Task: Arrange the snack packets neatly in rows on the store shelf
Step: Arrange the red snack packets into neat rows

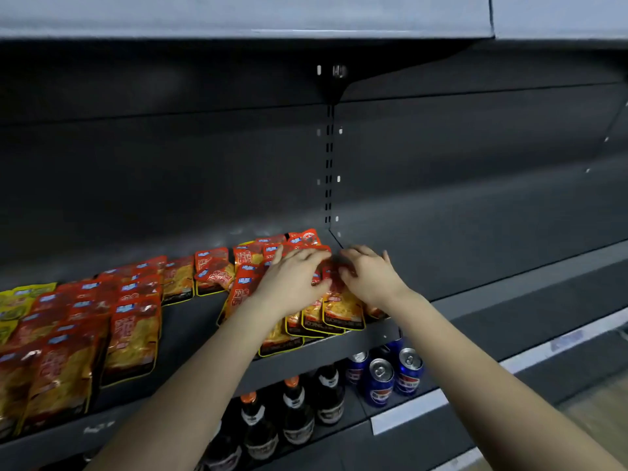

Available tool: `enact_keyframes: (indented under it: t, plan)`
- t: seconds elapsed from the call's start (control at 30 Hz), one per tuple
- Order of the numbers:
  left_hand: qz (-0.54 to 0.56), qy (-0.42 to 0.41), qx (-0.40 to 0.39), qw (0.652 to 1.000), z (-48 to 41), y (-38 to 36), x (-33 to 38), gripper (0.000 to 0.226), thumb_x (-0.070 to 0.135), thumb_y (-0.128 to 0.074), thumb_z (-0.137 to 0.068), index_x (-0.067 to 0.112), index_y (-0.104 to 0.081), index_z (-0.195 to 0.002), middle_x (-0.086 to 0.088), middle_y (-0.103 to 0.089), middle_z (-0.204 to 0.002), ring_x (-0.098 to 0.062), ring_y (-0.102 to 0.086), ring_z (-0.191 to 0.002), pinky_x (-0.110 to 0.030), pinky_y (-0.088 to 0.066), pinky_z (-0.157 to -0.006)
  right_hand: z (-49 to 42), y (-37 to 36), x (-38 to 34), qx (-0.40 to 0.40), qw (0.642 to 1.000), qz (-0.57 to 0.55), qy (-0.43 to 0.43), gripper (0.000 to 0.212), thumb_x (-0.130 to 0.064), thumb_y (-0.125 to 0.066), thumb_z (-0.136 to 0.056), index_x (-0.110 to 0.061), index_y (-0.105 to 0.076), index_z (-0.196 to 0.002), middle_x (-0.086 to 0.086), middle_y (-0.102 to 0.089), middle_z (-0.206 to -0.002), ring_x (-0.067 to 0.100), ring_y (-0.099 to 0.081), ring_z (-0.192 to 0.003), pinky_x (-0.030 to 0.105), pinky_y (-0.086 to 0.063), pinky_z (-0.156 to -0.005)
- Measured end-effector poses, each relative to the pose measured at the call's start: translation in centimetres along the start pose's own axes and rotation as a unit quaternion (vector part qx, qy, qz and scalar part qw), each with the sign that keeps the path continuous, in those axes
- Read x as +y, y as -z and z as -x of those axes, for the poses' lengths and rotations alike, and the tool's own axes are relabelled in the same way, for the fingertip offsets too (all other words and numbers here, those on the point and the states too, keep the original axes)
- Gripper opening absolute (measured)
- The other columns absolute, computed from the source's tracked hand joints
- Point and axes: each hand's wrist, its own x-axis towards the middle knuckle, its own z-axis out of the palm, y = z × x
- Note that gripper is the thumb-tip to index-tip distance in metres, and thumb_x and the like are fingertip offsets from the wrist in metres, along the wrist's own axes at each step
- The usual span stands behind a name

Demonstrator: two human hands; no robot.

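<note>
Red and orange snack packets lie on a dark grey shelf (193,321). A loose overlapping pile of packets (341,309) sits at the shelf's right end, by the upright divider. My left hand (294,278) rests on top of this pile with fingers spread and slightly bent. My right hand (368,275) is beside it, fingers curled onto the same packets at their upper part. What lies under the palms is hidden. More packets (132,331) overlap in rows to the left, and a few scattered packets (212,270) sit toward the back.
Yellow-green packets (20,300) lie at the far left. Below the shelf stand dark bottles (295,413) with orange caps and blue cans (380,379). The shelf section right of the divider (475,260) holds nothing. An upper shelf (238,18) overhangs.
</note>
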Motion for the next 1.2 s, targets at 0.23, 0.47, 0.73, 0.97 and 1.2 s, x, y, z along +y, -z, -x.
enact_keyframes:
  t: [0.23,0.47,0.73,0.97,1.2]
  plan:
    - [0.013,0.025,-0.108,0.994,-0.6,-1.4,-0.4,0.082,0.068,-0.042,-0.084,0.026,-0.017,-0.150,0.003,-0.016,-0.157,-0.018,-0.017,-0.144,-0.043,-0.004,-0.119,1.8,0.0,3.2,-0.139,0.989,-0.053,0.019,0.069,-0.048,-0.048,-0.090,-0.021,-0.021,-0.148,0.004,-0.030,-0.151,0.023,-0.031,-0.137,0.044,-0.023,-0.114]
    - [0.013,0.025,-0.045,0.999,0.3,-3.0,-1.2,0.079,0.069,-0.042,-0.083,0.028,-0.024,-0.148,0.005,-0.025,-0.154,-0.016,-0.022,-0.142,-0.041,0.002,-0.119,2.8,0.0,2.3,-0.103,0.994,-0.005,0.036,0.093,-0.053,-0.063,-0.079,-0.009,-0.018,-0.147,0.005,-0.020,-0.154,0.017,-0.019,-0.142,0.040,-0.009,-0.115]
    - [0.013,-0.004,0.004,1.000,0.6,-2.5,-0.8,0.077,0.067,-0.046,-0.082,0.030,-0.026,-0.146,0.007,-0.026,-0.152,-0.015,-0.021,-0.141,-0.045,0.010,-0.116,3.3,-0.7,2.2,-0.033,0.999,-0.018,-0.022,0.093,-0.056,-0.072,-0.068,-0.011,-0.032,-0.139,0.005,-0.038,-0.142,0.020,-0.031,-0.135,0.048,-0.010,-0.117]
    - [0.024,0.019,0.024,0.999,1.2,-0.1,0.4,0.090,0.061,-0.051,-0.082,0.021,-0.008,-0.150,0.003,-0.059,-0.125,-0.021,-0.022,-0.141,-0.035,0.008,-0.116,3.0,0.0,0.4,0.023,0.994,-0.106,0.006,0.090,-0.032,-0.073,-0.077,-0.009,-0.020,-0.146,0.003,-0.063,-0.101,0.017,-0.056,-0.095,0.019,-0.041,-0.077]
    - [0.053,0.085,0.105,0.989,3.4,2.5,-2.2,0.086,0.056,-0.048,-0.086,0.017,-0.006,-0.150,0.000,-0.068,-0.109,-0.023,-0.032,-0.135,-0.034,-0.001,-0.117,1.3,1.5,-5.0,0.023,0.986,-0.148,0.074,0.075,-0.025,-0.065,-0.085,-0.011,-0.022,-0.145,0.003,-0.064,-0.097,0.014,-0.060,-0.090,0.019,-0.043,-0.073]
